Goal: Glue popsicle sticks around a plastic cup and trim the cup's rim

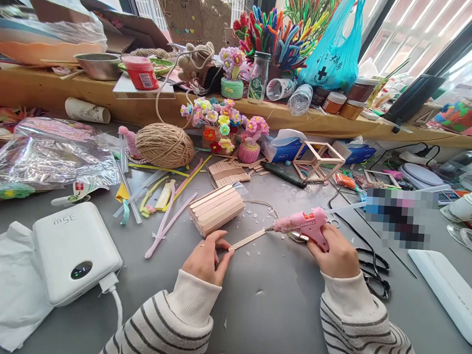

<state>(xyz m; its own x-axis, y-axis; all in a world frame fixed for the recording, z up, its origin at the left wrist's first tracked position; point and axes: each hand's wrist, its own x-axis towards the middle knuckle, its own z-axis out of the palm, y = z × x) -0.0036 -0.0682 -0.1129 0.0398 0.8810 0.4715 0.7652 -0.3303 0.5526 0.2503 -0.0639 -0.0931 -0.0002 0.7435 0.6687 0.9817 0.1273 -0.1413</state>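
Closest to the camera are two striped knit sleeves over the grey tabletop (270, 314). The left hand (206, 261) is pinched shut, thumb and fingertips clamped on the near end of a thin flat wooden craft stick (248, 239). The stick lies low over the table right between the two hands, angled up and to the right.

The right hand (338, 254) is wrapped tight around the grip of a pink hot glue gun (303, 225). The gun points left, with its nozzle right at the far end of the stick. I can't tell if it's actually touching or just a hair off. The hands are well apart, with the stick spanning most of the gap.

Off to the left is a white rounded power bank (75, 249) with a cable plugged in, sitting partly on a sheet of white paper (2, 290). Black-handled scissors (374, 275) lie just right of the right wrist.

Just past the stick there's a small block of glued wooden sticks (216, 208), tilted, with loose pipe cleaners beside it. Further back are a ball of tan jute twine (164, 145) and an open wooden stick cube frame (318, 161). Between those two are little pots of pastel pipe-cleaner flowers (219, 119). On the wooden shelf at the very back hangs a teal plastic bag (336, 49), next to a big bunch of bright pipe cleaners.
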